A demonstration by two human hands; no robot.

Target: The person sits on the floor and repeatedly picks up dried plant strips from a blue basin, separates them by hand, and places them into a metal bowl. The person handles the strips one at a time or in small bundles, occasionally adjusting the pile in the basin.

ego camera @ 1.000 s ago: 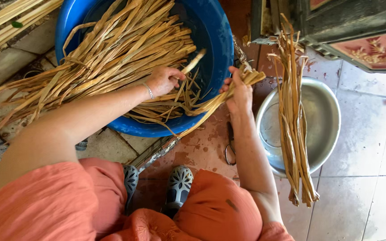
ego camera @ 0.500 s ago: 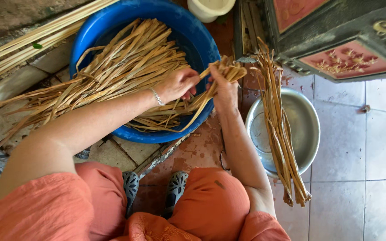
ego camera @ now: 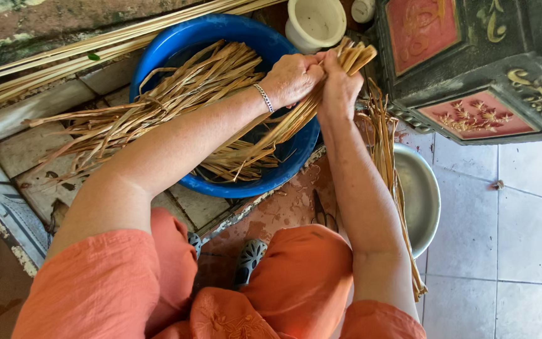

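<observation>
Both hands, left (ego camera: 293,76) and right (ego camera: 339,88), close their fingers round a strip bundle (ego camera: 354,58) over the tub (ego camera: 158,53); the fingertips are hidden.

**Tiled floor and what rests on it**

The floor (ego camera: 522,251) is pale tile at right and worn, stained stone at left. On it sit 1 blue basin (ego camera: 233,34) of dried strips, 1 steel bowl (ego camera: 425,201) just beside it, 1 white pot (ego camera: 315,22), and a carved dark pedestal (ego camera: 472,69). Long canes (ego camera: 64,59) lie along the far edge.
</observation>
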